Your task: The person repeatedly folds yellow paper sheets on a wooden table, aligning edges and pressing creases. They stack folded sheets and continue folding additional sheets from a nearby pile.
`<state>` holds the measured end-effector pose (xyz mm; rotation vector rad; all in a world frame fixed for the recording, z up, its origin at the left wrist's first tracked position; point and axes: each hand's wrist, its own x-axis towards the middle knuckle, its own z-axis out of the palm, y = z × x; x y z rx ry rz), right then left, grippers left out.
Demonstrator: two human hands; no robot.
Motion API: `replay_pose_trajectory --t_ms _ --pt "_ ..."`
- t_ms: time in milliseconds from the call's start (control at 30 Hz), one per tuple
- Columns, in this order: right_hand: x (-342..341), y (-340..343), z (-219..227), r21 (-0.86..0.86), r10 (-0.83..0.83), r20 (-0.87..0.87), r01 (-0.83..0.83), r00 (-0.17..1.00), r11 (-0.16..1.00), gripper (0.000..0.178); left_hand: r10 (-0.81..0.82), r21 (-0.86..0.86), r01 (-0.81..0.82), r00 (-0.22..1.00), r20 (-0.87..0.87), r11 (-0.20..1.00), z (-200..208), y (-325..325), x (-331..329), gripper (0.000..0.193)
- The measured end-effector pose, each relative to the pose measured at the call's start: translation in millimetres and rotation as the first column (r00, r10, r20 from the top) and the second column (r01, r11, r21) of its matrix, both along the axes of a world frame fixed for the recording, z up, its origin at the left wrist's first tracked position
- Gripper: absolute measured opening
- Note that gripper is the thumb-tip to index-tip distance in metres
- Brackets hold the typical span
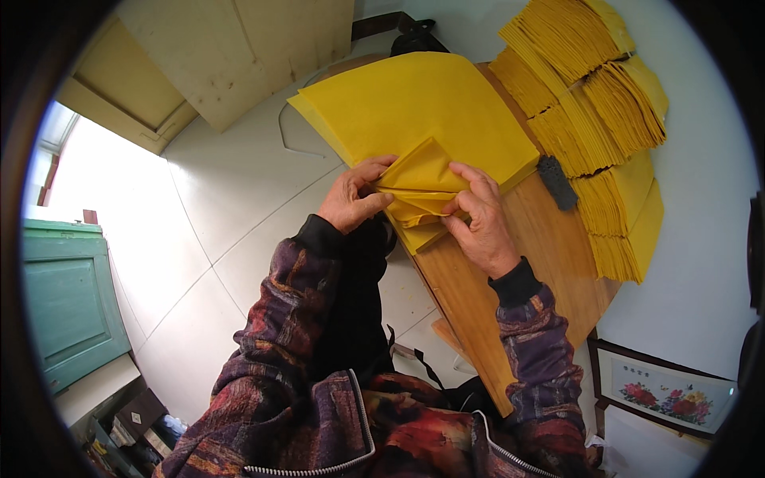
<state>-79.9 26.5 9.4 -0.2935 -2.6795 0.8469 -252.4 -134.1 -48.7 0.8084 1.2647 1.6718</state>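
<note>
A piece of yellow paper (424,169), folded and creased into several layers, is held between my two hands above the table. My left hand (356,193) grips its left side, fingers on top and the thumb stretched along the folds. On the other side my right hand (480,219) pinches the right edge, with thumb and fingertips close together and the index finger against the upper fold. Beneath and beyond the hands lies a stack of large flat yellow sheets (422,95). Its far side overhangs the table toward the left.
The wooden table (550,239) carries tall bundles of folded yellow paper (598,119) along the wall at right. A dark grey block (557,182) sits beside them. A framed flower picture (665,390) is at lower right, a green cabinet (72,295) at left.
</note>
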Motion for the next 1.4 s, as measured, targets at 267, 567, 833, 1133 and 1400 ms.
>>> replay_pose_trajectory --t_ms 267,567,833,1133,1400 --pt "-4.3 7.7 -0.2 -0.039 0.043 0.034 -0.041 0.998 0.998 0.014 -0.006 0.035 0.006 1.0 -0.003 0.999 -3.1 0.9 -0.1 0.042" --pt "-9.1 9.1 2.2 -0.063 0.042 0.054 -0.039 0.998 0.997 0.016 -0.022 0.003 0.022 0.999 0.027 1.0 -3.9 -0.5 -1.9 0.048" --pt "-10.1 7.5 4.4 -0.077 0.042 0.049 -0.038 0.998 0.996 0.019 0.002 0.026 -0.001 1.0 -0.005 1.0 -6.0 2.1 0.1 0.053" --pt "-10.1 8.3 5.7 -0.076 0.038 0.065 -0.033 0.997 0.997 0.022 -0.005 0.062 0.01 0.997 -0.079 0.998 -10.1 4.8 -0.6 0.048" --pt "-9.9 7.0 5.5 -0.088 0.025 0.064 -0.019 0.998 0.996 0.023 0.024 0.041 -0.019 0.989 -0.145 0.999 -15.6 6.4 1.2 0.042"
